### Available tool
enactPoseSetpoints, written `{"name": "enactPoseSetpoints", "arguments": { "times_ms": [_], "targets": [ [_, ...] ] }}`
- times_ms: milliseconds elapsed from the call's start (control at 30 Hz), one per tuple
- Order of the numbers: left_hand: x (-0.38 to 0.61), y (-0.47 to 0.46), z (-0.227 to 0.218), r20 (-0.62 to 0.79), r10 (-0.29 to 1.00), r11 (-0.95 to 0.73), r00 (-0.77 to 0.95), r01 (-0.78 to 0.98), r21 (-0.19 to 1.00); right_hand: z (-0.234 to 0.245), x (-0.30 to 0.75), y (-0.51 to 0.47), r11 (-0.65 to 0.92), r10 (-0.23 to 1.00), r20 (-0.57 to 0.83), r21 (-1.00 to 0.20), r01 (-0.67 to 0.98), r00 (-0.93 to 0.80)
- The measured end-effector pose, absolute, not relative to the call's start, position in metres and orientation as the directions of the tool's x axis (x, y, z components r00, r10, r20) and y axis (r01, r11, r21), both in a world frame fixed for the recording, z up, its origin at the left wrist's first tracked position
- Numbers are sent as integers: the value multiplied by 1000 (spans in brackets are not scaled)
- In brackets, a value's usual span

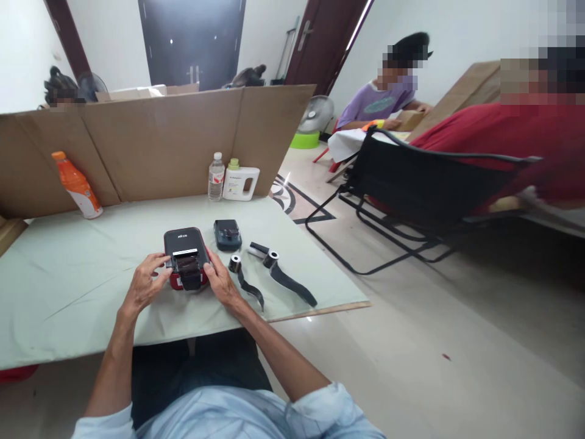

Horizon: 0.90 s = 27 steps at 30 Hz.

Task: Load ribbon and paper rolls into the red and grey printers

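Black-and-red device (183, 239), one: on the table (91, 274), held between the left hand (147, 281) and the right hand (222, 284), fingers against its sides. Smaller dark device (227, 238), one: just beyond the right hand. Black rolls (269, 262), two, tails unwound: right of the right hand.

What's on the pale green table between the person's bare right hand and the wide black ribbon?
In the head view, a small black-and-white roll with a narrower black strip lies between the right hand and the wide black ribbon.
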<state>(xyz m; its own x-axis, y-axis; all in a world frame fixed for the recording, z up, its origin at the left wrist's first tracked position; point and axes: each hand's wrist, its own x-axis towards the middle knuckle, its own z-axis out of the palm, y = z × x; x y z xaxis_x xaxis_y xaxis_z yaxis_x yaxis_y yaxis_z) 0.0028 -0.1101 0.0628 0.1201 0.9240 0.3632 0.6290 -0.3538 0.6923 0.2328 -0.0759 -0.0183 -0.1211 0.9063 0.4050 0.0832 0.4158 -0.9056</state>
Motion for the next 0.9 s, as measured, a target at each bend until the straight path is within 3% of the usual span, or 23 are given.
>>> {"name": "enactPoseSetpoints", "arguments": {
  "times_ms": [267, 533, 900],
  "targets": [
    [2, -116, 62, 396, 906, -387, 149, 669, 634, -18, 236, -77, 440, 890, 425, -896, 65, -168],
    [3, -120, 45, 531, 825, -463, 193, 769, 440, -21, 242, -81, 386, 874, 376, -922, -30, -310],
    [6, -116, 49, 525, 821, -434, 224, 842, 321, -21, 235, -83, 382, 894, 362, -924, 26, -264]
  ]
}}
